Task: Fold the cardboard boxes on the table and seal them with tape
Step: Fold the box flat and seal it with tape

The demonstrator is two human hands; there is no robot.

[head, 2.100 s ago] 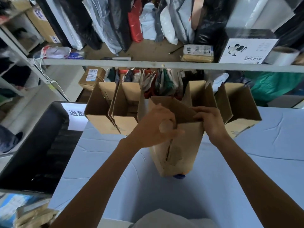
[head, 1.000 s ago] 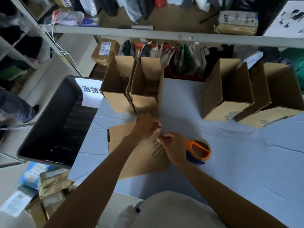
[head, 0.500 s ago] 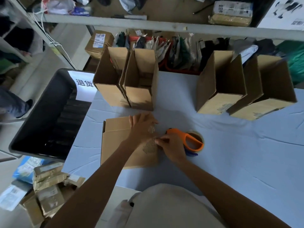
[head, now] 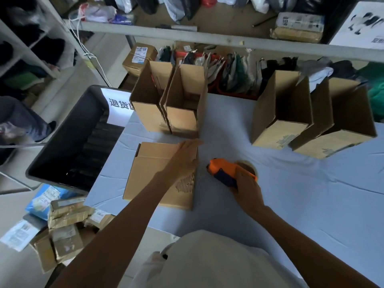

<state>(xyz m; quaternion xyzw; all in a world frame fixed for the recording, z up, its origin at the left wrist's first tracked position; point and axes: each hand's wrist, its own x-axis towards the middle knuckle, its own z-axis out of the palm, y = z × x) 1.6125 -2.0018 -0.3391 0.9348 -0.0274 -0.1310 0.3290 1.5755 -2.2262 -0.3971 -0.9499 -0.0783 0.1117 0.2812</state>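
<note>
A cardboard box (head: 151,175) lies on its side on the blue table (head: 301,204), flaps folded shut. My left hand (head: 185,156) presses flat on its top right part with straight fingers. Just right of the box, my right hand (head: 245,188) grips an orange and blue tape dispenser (head: 224,171) holding a brown tape roll (head: 248,165), lifted a little off the table. Its front end points at the box's right edge, a small gap apart.
Two open boxes (head: 172,104) stand behind the lying box, two more (head: 307,119) at the back right. A black bin (head: 70,142) sits left of the table. Parcels (head: 66,231) lie on the floor. A shelf rail (head: 207,41) runs overhead.
The box went from held upright to lying flat on the table. My right hand left the box's edge and picked up the tape dispenser. My left hand slid up the box.
</note>
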